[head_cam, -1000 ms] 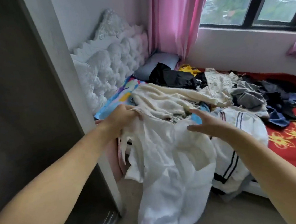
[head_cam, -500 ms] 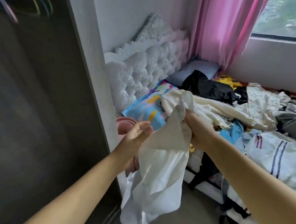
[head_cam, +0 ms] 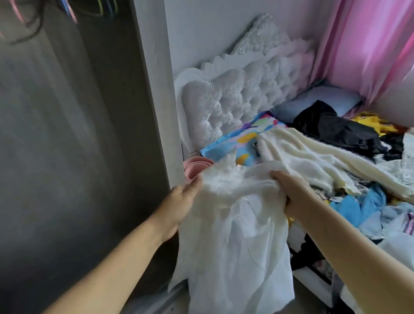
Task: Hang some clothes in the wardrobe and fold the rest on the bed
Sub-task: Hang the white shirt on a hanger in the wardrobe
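Both hands, left hand (head_cam: pixel 180 207) and right hand (head_cam: pixel 291 194), grip a sheer white garment (head_cam: pixel 234 242); its trailing hem risks snagging on the wardrobe (head_cam: pixel 161 110) track.

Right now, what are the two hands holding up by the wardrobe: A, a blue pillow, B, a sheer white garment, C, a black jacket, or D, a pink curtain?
B: the left hand and the right hand each grip the top of the sheer white garment, which hangs down between them.
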Demonstrator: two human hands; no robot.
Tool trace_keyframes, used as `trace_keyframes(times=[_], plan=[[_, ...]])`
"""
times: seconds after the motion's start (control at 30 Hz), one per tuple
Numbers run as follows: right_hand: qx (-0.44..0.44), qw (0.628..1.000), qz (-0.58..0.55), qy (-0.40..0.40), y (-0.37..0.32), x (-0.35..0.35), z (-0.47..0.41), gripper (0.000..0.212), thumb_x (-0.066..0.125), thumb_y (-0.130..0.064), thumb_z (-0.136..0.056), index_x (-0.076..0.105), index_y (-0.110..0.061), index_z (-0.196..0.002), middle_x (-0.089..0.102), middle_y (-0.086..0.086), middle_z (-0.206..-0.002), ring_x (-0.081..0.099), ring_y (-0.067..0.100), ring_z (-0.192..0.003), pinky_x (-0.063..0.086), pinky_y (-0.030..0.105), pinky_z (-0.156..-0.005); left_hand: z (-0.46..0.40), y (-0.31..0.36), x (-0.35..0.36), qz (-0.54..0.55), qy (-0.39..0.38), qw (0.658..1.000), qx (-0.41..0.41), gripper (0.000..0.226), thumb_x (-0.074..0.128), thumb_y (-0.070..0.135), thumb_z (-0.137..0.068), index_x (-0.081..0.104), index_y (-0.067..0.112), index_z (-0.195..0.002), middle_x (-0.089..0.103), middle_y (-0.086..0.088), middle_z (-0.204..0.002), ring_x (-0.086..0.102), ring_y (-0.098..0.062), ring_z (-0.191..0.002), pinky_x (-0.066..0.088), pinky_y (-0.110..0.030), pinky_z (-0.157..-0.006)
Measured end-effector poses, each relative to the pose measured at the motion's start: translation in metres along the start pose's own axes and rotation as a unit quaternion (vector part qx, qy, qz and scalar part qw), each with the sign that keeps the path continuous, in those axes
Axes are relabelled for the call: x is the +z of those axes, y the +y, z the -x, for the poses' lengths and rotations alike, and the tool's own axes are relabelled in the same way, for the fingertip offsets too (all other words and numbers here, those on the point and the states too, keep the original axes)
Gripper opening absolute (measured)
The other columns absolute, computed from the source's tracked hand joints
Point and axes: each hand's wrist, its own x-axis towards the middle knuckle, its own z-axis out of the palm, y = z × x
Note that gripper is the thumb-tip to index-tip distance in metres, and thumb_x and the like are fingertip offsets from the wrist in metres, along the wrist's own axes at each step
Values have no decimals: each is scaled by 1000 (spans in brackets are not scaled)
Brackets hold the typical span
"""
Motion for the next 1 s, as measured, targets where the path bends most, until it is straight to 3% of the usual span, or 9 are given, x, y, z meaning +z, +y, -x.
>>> trace_keyframes(times=[0.1,0.2,0.27,0.33,0.47,0.57,0.7,0.9,1.0], plan=[[-166,962,214,-15,7,-1,7,54,61,-17,-91,41,-13,-141,57,11,-117,58,22,-95,48,37,-85,5,2,4,-11,27,999,19,50,44,43,-97,65,-1,-111,71,-13,-106,66,-24,-101,51,-36,-91],[-382,833,369,-158,5,8,33,87,69,-15,-86,14,-22,-153,31,-3,-145,30,12,-135,27,25,-110,13,4,13,0,1,1000,22,44,45,36,-99,66,-2,-96,71,-11,-86,68,-18,-79,54,-25,-69],[-426,745,425,-288,2,21,51,82,68,-18,-87,19,-29,-151,26,-12,-151,24,5,-140,22,17,-112,16,10,17,-11,-26,999,22,40,44,35,-99,66,2,-103,73,-10,-90,70,-18,-83,55,-25,-71],[-389,713,463,-354,-1,30,60,66,63,-25,-92,28,-32,-147,36,-16,-142,35,1,-129,29,12,-105,17,17,16,-11,-33,999,27,42,45,36,-99,65,2,-113,71,-15,-103,69,-25,-95,56,-32,-82],[-408,773,368,-316,-12,36,61,11,55,-15,-96,65,-17,-101,60,-19,-88,56,-5,-82,43,13,-74,23,30,0,28,-39,998,34,39,53,36,-91,69,1,-98,73,-12,-90,70,-17,-79,55,-24,-69],[-400,832,242,-298,-27,40,61,29,49,-4,-97,69,-22,-85,63,-21,-71,55,-8,-68,42,11,-63,32,26,-18,-48,-107,993,25,35,61,34,-91,66,9,-116,69,-12,-115,65,-24,-104,51,-35,-92],[-361,894,91,-248,-53,43,62,20,54,-23,-87,72,-19,-80,53,4,-67,49,12,-60,38,21,-49,37,8,-39,-120,-175,977,0,34,64,21,-91,61,11,-123,65,-8,-124,62,-26,-115,49,-36,-99],[-339,925,47,-166,-67,31,48,28,51,-12,-91,64,-14,-67,48,9,-63,44,20,-61,31,31,-55,49,-3,-70,-180,-47,982,17,39,62,38,-84,71,5,-101,73,-10,-101,70,-24,-93,55,-29,-80],[-322,929,63,-170,-59,30,41,24,55,-19,-86,61,3,-82,47,16,-77,41,26,-71,30,37,-61,53,3,-85,-154,3,988,24,39,59,41,-85,73,6,-94,75,-10,-94,72,-22,-86,55,-26,-71]])
